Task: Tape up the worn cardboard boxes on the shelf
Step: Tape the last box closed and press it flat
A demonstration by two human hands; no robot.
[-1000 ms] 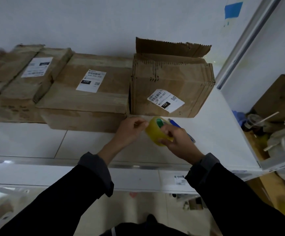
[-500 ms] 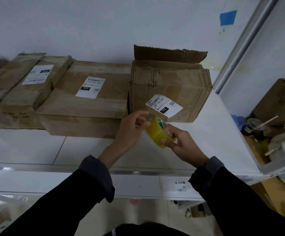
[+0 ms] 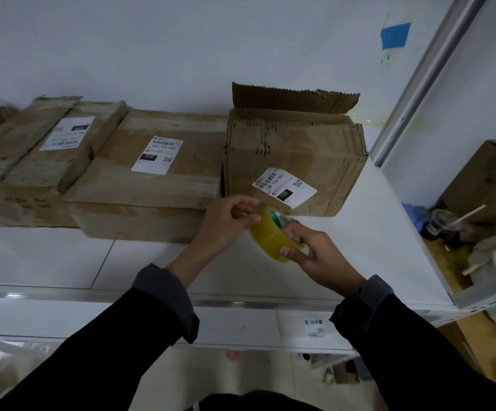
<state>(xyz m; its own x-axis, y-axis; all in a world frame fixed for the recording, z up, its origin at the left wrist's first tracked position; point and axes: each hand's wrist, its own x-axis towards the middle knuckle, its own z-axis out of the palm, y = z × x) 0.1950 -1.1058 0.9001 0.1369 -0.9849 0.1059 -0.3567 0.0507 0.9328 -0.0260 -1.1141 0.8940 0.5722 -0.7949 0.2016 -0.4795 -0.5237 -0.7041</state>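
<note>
Both your hands are on the tape roll (image 3: 273, 234) right now. Your right hand (image 3: 317, 253) grips the yellowish roll from the side, fingers curled round it, one fingertip on its lower edge. Your left hand (image 3: 226, 221) pinches at the top edge of the roll with thumb and forefinger, the other fingers loosely curled. Can't tell whether a loose end of tape is actually caught in that pinch, too small to see.

The roll sits in the air just above the white shelf (image 3: 368, 226), right in front of the open box (image 3: 294, 161). That box is the rightmost one of the row, standing against the wall, with its back flap sticking up and ragged along the edge, and a white label marked 122 on its front face. Its creases look pretty beat up.

Just to its left, touching or nearly so, is the flat box (image 3: 151, 179) with a label reading 220. Further left there's a long box (image 3: 63, 146) lying across another one, also labelled, print too blurry to read.

There's a blue patch of tape (image 3: 395, 35) up on the wall.
</note>
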